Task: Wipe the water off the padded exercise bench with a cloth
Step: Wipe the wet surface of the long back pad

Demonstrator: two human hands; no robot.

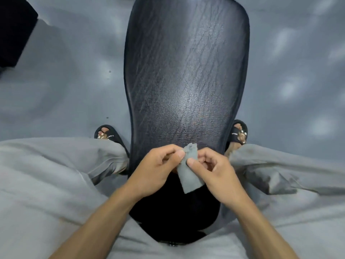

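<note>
A black padded bench [186, 71] with creased, shiny upholstery runs away from me between my legs. Its middle gleams, perhaps with wetness; no separate drops can be made out. A small grey folded cloth [189, 174] hangs above the near end of the bench. My left hand [155, 169] pinches the cloth's upper left edge between thumb and fingers. My right hand [212, 169] pinches its right side with the thumb on top. Both hands are held above the pad, not touching it.
My legs in grey trousers [46, 184] straddle the bench, with a black sandal [110, 135] on the left and another sandal [239, 133] on the right. Grey floor [74, 71] lies on both sides. A dark object [13, 30] stands at the far left.
</note>
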